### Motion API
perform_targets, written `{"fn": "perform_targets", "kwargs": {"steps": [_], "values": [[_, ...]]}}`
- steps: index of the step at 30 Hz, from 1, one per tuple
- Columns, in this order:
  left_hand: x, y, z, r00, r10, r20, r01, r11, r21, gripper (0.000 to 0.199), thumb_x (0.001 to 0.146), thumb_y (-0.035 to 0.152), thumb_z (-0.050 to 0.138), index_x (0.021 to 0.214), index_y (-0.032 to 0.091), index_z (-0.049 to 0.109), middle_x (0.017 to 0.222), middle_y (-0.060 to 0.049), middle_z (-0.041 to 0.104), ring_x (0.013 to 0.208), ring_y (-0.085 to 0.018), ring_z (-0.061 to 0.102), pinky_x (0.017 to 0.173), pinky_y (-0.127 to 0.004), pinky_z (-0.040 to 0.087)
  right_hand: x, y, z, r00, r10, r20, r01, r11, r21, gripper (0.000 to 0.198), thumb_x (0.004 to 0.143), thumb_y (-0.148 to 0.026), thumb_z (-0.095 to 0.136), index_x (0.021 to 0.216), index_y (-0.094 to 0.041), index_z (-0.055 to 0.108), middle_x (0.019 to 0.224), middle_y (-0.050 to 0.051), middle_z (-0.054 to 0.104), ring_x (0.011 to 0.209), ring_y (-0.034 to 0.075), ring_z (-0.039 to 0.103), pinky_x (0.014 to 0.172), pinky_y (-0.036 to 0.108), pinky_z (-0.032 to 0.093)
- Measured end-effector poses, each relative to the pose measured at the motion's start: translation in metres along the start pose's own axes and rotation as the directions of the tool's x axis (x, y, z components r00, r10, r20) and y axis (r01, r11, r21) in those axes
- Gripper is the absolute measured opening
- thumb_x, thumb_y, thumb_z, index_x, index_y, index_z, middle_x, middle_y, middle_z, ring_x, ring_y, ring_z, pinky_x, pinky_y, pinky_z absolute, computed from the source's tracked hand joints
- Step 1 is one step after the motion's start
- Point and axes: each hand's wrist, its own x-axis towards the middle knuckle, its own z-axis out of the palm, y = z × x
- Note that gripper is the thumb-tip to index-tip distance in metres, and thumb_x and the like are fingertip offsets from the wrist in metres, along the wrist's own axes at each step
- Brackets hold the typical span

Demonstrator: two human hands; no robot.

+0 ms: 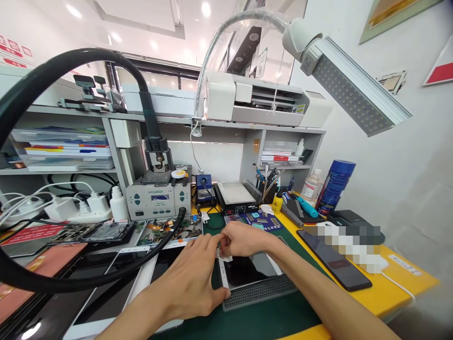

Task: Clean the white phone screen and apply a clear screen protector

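A white-framed phone with a dark screen [253, 271] lies on a grey perforated pad [262, 293], over a green mat [269, 316]. My right hand [246, 238] reaches across it, fingers curled down on a crumpled white tissue [223, 257] at the phone's upper left; the fingertips are partly hidden. On the left side, my left hand [196, 274] has its fingers stretched forward and its thumb apart. That thumb touches the pad's lower left corner. Its fingertips come close to the right hand's fingers and are partly out of sight.
Left are white-framed screens [109, 283], a tray of small circuit boards [173, 230] and a thick black hose [116, 278]. A grey hot-air station [155, 200] and a heating plate [237, 196] stand behind. Right lies a black phone [334, 259]. A lamp [357, 85] hangs above.
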Motion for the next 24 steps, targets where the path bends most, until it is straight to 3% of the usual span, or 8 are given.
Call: {"fn": "perform_targets", "kwargs": {"steps": [8, 24], "values": [[0.001, 0.003, -0.003, 0.999, -0.043, -0.008, 0.043, 0.999, -0.027, 0.043, 0.07, 0.039, 0.069, 0.103, 0.022, 0.047, 0.107, -0.005, 0.048, 0.096, -0.024, 0.048, 0.084, -0.039, 0.043, -0.007, -0.006, 0.002, 0.997, -0.071, 0.038, 0.07, 0.997, 0.038, 0.015, 0.072, -0.024, 0.069, 0.062, -0.014, 0.066, 0.054, -0.005, 0.054, 0.055, 0.008, 0.047, 0.049, 0.019, 0.031], [0.001, 0.003, -0.001, 1.0, -0.025, 0.005, 0.025, 1.0, -0.007, 0.033, 0.074, 0.037, 0.064, 0.086, 0.023, 0.037, 0.096, -0.001, 0.045, 0.085, -0.02, 0.043, 0.075, -0.034, 0.038, -0.027, -0.016, 0.005, 0.971, -0.172, 0.165, 0.168, 0.985, 0.039, 0.004, 0.072, -0.019, 0.068, 0.072, -0.016, 0.07, 0.067, -0.003, 0.066, 0.058, 0.009, 0.055, 0.05, 0.017, 0.035]]}}
